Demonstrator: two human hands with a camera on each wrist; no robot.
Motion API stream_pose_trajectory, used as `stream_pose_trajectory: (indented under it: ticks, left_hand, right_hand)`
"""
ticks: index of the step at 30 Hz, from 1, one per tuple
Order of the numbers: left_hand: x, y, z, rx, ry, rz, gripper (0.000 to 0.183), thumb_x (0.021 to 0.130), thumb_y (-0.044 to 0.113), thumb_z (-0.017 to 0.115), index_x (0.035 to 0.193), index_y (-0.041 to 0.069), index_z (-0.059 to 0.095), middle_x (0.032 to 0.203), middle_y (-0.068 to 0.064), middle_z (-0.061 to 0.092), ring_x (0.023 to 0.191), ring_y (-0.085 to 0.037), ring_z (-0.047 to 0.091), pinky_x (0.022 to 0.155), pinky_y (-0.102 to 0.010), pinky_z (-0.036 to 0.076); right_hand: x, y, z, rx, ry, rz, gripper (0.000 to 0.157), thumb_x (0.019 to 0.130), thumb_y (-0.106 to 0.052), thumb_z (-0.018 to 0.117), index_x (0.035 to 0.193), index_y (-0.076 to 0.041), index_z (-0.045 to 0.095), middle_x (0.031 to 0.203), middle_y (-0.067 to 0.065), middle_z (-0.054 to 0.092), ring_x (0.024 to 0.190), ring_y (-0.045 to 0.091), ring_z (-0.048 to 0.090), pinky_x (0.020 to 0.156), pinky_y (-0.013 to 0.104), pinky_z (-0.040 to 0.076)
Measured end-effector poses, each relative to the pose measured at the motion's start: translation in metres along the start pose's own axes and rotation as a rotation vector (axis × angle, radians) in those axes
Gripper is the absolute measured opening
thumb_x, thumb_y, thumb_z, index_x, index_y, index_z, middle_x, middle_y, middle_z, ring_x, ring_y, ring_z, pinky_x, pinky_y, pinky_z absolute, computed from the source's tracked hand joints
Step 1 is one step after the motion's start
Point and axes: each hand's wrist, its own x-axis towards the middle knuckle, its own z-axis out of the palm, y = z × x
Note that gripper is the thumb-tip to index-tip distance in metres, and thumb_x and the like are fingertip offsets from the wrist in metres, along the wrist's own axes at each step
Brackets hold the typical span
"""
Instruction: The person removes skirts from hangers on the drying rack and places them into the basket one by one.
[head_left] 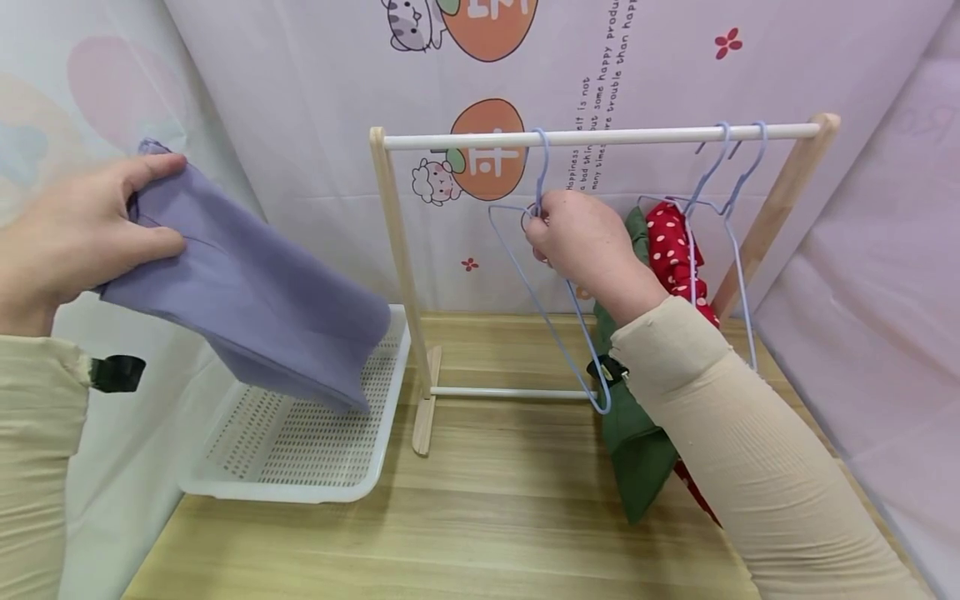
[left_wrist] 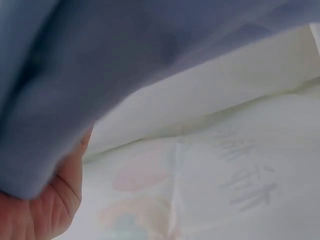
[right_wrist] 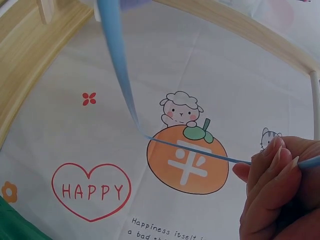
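My left hand [head_left: 97,225] pinches a folded lavender cloth [head_left: 262,292] by its upper end, between thumb and fingers. The cloth slants down to the right, its lower end over the white basket [head_left: 300,492]; in the left wrist view the cloth [left_wrist: 100,55] covers much of the picture. With curled fingers my right hand [head_left: 588,242] grips a blue hanger [head_left: 543,308] just under its hook, and the hook lies at the rack's white top bar [head_left: 465,140]. In the right wrist view, the hanger's thin blue wire [right_wrist: 195,150] runs into the right hand [right_wrist: 280,195].
Two more blue hangers [head_left: 738,187] hang on the rack's right part. A green cloth [head_left: 637,467] and a red polka-dot cloth [head_left: 667,237] hang there, partly behind my right arm. The rack's wooden left post [head_left: 397,250] stands beside the basket on the wooden table [head_left: 487,517].
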Motion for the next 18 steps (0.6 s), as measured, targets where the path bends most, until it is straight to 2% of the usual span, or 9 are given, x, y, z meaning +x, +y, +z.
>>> stream_pose_trajectory:
  ticks: [3,5,6,7,9,11,12,15,18]
  left_hand:
    - [0.003,-0.001,-0.001,-0.012,-0.071,-0.056,0.088,0.089,0.009,0.06,0.167,0.029,0.023,0.162,-0.016,0.031,0.106,-0.017,0.05,0.065,-0.019,0.041]
    - [0.006,0.0,-0.001,-0.005,-0.095,-0.065,0.087,0.091,0.01,0.056,0.168,0.031,0.021,0.156,-0.017,0.032,0.082,-0.018,0.054,0.054,-0.027,0.042]
    - [0.007,0.001,-0.001,0.001,-0.102,-0.059,0.086,0.092,0.01,0.054,0.168,0.03,0.02,0.156,-0.018,0.031,0.08,-0.018,0.053,0.053,-0.027,0.042]
    - [0.007,0.001,-0.001,0.013,-0.107,-0.054,0.084,0.092,0.01,0.052,0.168,0.03,0.02,0.156,-0.018,0.031,0.08,-0.019,0.053,0.053,-0.027,0.041]
    - [0.007,0.002,0.0,0.029,-0.112,-0.038,0.082,0.093,0.009,0.049,0.168,0.029,0.021,0.162,-0.018,0.03,0.095,-0.025,0.052,0.059,-0.021,0.04]
    - [0.006,0.002,0.001,0.042,-0.12,-0.026,0.08,0.094,0.008,0.046,0.167,0.031,0.023,0.168,-0.015,0.024,0.115,-0.025,0.041,0.068,-0.014,0.035]
    - [0.006,0.001,0.001,0.059,-0.117,-0.015,0.079,0.094,0.007,0.046,0.166,0.033,0.026,0.17,-0.013,0.024,0.12,-0.025,0.035,0.072,-0.012,0.031]
    - [0.008,0.0,0.0,0.096,-0.127,-0.021,0.074,0.093,0.006,0.044,0.161,0.034,0.04,0.165,-0.013,0.035,0.122,-0.025,0.034,0.073,-0.014,0.03]
    - [0.012,0.002,-0.001,0.155,-0.117,0.004,0.065,0.091,0.003,0.04,0.15,0.022,0.059,0.153,-0.023,0.047,0.113,-0.03,0.039,0.069,-0.018,0.032]
  right_hand:
    - [0.0,0.0,0.0,0.005,0.005,0.001,0.025,0.106,-0.024,0.047,0.094,-0.007,0.061,0.083,0.01,0.07,0.079,0.028,0.058,0.069,0.039,0.044]
    - [0.0,0.0,0.0,0.005,0.005,-0.002,0.026,0.106,-0.024,0.046,0.093,-0.007,0.061,0.082,0.01,0.07,0.079,0.028,0.058,0.068,0.039,0.044]
    - [0.001,0.0,0.001,0.005,0.005,-0.003,0.026,0.106,-0.024,0.046,0.093,-0.007,0.061,0.082,0.01,0.07,0.079,0.028,0.058,0.068,0.039,0.044]
    - [0.001,0.0,0.001,0.006,0.005,-0.004,0.026,0.106,-0.024,0.046,0.093,-0.007,0.061,0.082,0.01,0.07,0.078,0.028,0.058,0.068,0.039,0.044]
    - [0.0,0.0,0.001,0.005,0.004,-0.004,0.026,0.106,-0.024,0.046,0.093,-0.007,0.061,0.082,0.01,0.07,0.078,0.028,0.058,0.068,0.039,0.044]
    - [0.001,0.0,0.001,0.003,0.001,-0.002,0.026,0.106,-0.024,0.046,0.093,-0.007,0.061,0.082,0.01,0.07,0.079,0.028,0.058,0.069,0.039,0.044]
    - [0.001,0.0,0.001,0.004,0.0,-0.002,0.026,0.106,-0.024,0.046,0.093,-0.007,0.061,0.082,0.01,0.07,0.079,0.028,0.058,0.069,0.039,0.045]
    - [0.001,0.0,0.001,0.0,-0.002,-0.003,0.027,0.106,-0.025,0.046,0.093,-0.007,0.061,0.083,0.01,0.07,0.079,0.028,0.058,0.069,0.039,0.045]
    - [0.002,0.0,0.001,0.002,-0.001,-0.007,0.027,0.107,-0.025,0.046,0.093,-0.007,0.061,0.082,0.01,0.069,0.079,0.028,0.058,0.069,0.039,0.045]
